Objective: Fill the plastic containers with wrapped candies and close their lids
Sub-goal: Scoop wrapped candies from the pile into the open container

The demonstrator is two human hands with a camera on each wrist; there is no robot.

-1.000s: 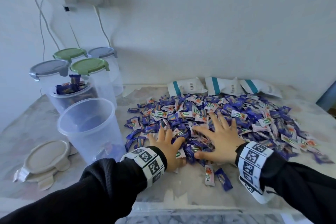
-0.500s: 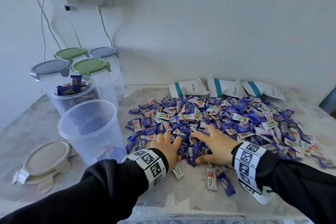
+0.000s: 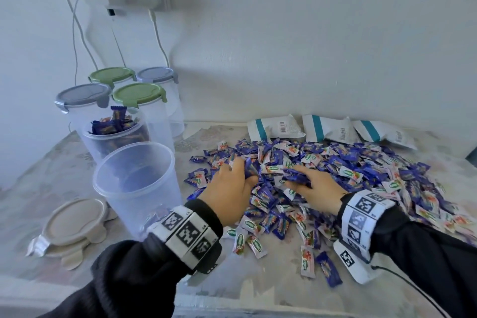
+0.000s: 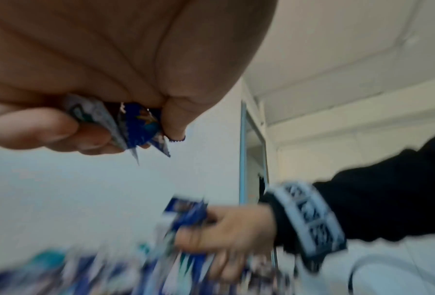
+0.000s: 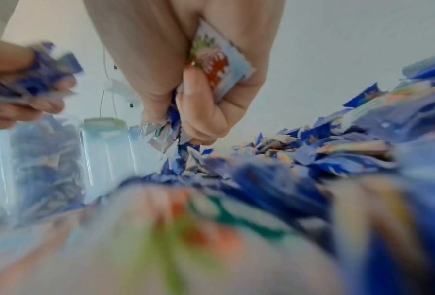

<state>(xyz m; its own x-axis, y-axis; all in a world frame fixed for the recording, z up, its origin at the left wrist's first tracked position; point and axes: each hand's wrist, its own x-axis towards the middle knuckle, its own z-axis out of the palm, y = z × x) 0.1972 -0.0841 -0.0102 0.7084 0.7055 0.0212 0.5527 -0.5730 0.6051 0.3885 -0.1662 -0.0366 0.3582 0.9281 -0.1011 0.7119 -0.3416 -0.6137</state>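
Both your hands now clutch wrapped candies: left hand (image 3: 229,188) and right hand (image 3: 318,186) have curled shut on fistfuls from the candy pile (image 3: 335,178), where a second ago the fingers lay spread flat on it. The wrist views confirm it, with wrappers sticking out between the fingers (image 4: 47,127) of your left hand and out of your right fist (image 5: 201,111). The hands sit closer together than before, near the pile's left side.

The open container (image 3: 136,188) stands just left of your left hand, toward the desk's (image 3: 258,289) front left, with a few candies at the bottom. Behind it is a fuller open container (image 3: 113,134), then four lidded containers (image 3: 136,95) in the back-left corner. Two loose lids (image 3: 72,227) lie stacked by the front-left edge. Three white packets (image 3: 330,130) line the back edge against the wall.

The pile covers most of the desk's middle and right. Bare surface shows along the front edge and the left side, apart from a few stray candies (image 3: 307,261) near the front.
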